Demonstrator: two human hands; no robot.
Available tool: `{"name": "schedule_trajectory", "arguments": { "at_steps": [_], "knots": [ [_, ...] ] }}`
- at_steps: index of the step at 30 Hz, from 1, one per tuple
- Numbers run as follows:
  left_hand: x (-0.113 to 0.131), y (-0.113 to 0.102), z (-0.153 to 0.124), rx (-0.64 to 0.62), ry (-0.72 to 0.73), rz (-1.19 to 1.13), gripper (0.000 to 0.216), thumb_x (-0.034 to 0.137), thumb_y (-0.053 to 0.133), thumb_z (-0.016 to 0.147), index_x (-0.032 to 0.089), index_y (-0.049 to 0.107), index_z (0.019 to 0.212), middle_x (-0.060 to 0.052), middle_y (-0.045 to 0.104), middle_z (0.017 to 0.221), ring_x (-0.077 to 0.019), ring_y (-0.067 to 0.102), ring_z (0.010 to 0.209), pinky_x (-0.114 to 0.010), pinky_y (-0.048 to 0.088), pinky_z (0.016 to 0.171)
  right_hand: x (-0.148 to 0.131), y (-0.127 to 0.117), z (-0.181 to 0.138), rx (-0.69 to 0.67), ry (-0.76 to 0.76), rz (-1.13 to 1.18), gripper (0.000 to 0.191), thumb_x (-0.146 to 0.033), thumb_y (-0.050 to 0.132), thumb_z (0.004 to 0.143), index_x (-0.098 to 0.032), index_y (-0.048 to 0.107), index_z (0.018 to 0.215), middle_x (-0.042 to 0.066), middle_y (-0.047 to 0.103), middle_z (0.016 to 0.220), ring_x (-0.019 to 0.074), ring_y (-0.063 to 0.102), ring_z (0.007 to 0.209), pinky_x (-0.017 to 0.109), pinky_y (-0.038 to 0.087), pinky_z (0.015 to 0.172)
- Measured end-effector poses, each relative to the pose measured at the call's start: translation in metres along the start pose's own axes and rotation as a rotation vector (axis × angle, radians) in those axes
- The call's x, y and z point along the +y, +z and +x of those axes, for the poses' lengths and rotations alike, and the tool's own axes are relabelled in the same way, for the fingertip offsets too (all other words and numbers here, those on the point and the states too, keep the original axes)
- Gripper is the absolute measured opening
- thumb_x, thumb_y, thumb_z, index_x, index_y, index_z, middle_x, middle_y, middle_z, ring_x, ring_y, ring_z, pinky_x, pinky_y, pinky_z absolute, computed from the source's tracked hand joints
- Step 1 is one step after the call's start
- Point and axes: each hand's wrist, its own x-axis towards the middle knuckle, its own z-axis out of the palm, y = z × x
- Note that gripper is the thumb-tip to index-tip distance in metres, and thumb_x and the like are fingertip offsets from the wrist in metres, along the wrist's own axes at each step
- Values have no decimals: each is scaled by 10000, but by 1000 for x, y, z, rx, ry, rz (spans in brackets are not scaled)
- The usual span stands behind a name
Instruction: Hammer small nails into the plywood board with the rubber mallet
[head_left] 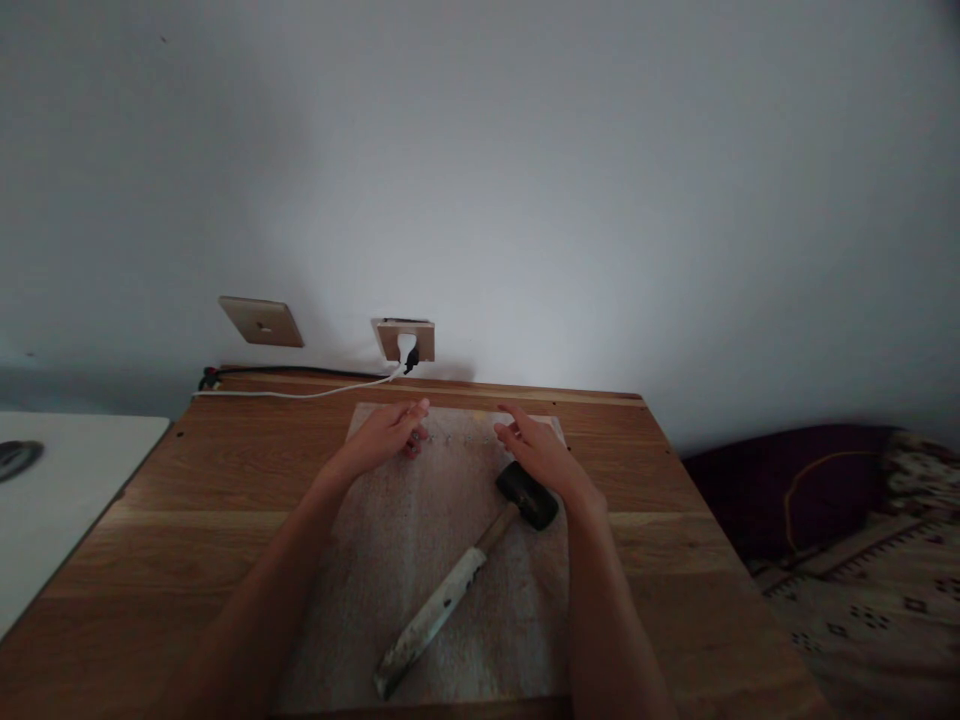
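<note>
Far left of the board [420, 520] on the desk [660, 550], I log my left hand [391, 428]: grip half curled, contents hidden, cannot tell. Rightward, a row of small bits [448, 438], too small to identify, lies along the board's far edge. The mallet [457, 586] lies slantwise, its head just below my right hand [529, 442], whose grip is parted, nothing visible inside. Step, I judge: arranging bits. Next move calls for a fine pinch, clear of the mallet.
</note>
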Motion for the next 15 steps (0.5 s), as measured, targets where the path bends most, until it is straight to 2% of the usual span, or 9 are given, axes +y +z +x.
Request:
{"name": "schedule_trajectory", "arguments": {
  "at_steps": [10,15],
  "knots": [
    [1,-3,1,37,-52,-75,604,744,573,856,151,636,952,-85,738,810,-198,699,625,-322,588,592,3,2,2,-2,-2,-11,446,-351,467,1040,-179,551,1443,104,781,940,260,728,917,349,493,836],
    [2,-4,2,47,-77,-84,538,681,569,902,154,639,979,-75,746,793,-199,707,620,-327,592,618,2,1,2,-11,1,-24,443,-355,468,1043,-161,558,1431,95,780,899,261,731,922,350,486,853]
  ]
}}
